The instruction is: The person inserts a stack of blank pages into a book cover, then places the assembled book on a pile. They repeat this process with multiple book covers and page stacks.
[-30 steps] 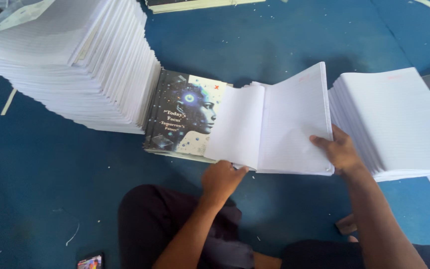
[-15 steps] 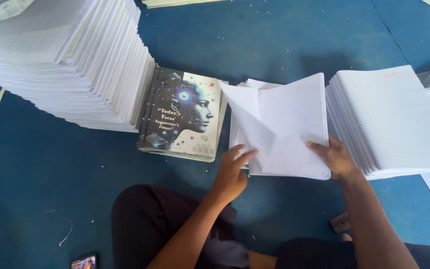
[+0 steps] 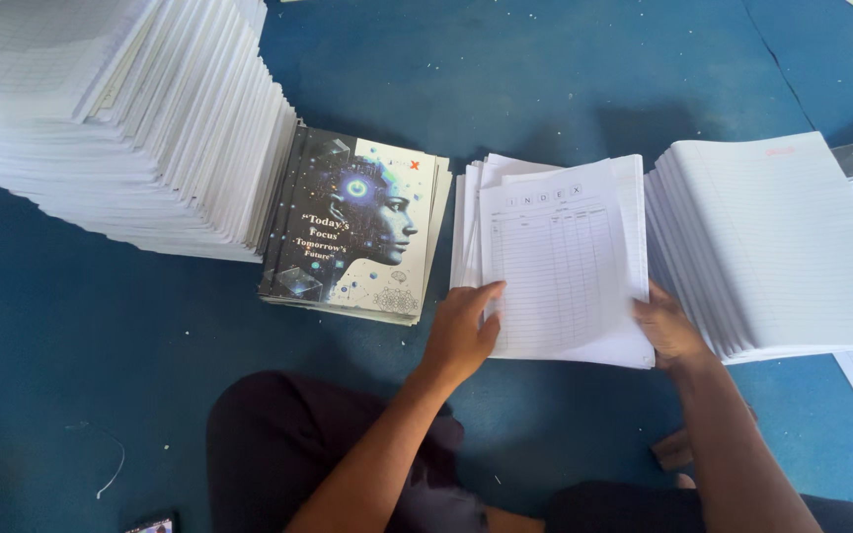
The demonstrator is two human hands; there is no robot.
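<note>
Blue floor mat (image 3: pixel 584 79): left hand (image 3: pixel 461 336) and right hand (image 3: pixel 668 331), fingers loosely curled, grip a white ruled-paper bundle (image 3: pixel 555 257); squaring its edges evenly would serve best.

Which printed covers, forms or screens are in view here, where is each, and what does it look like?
Printed cover: left of centre on the blue floor, rectangular, dark with a blue head profile, white right part.
Ruled form sheet: centre, white, grey table lines, between left hand and right hand.
Phone: bottom edge, mostly cropped.
</note>
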